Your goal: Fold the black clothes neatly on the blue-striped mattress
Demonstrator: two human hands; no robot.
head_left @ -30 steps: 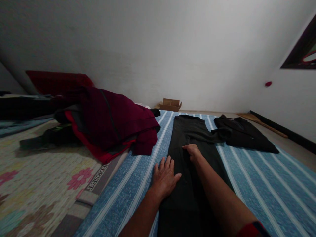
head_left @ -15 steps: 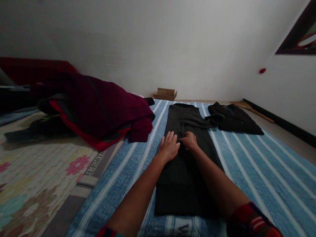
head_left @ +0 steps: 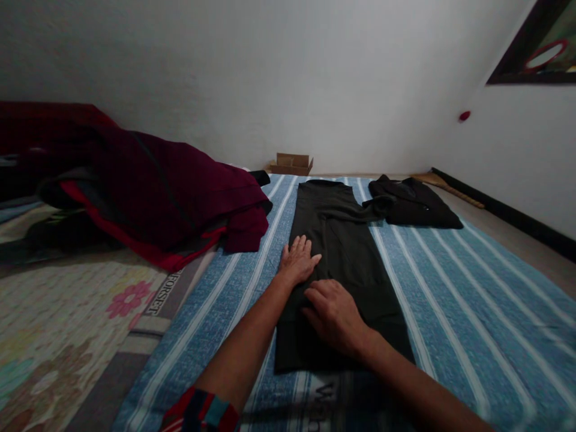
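Note:
A long dark garment (head_left: pixel 346 252), folded narrow like trousers, lies flat along a blue striped blanket (head_left: pixel 450 288). My left hand (head_left: pixel 297 261) rests flat and open on the garment's left edge, fingers stretched forward. My right hand (head_left: pixel 335 315) lies palm down on the cloth just behind the left one, fingers slightly spread and pointing left. Neither hand holds anything.
A heap of maroon and red clothes (head_left: pixel 157 192) lies on the left. Another dark folded garment (head_left: pixel 414 204) sits at the far right of the blanket. A small cardboard box (head_left: pixel 291 163) stands by the wall. A floral mat (head_left: pixel 67 312) covers the left floor.
My right hand has slid back toward me along the garment, from beside the left hand to behind it. The left hand has barely moved. The view has pulled back a little.

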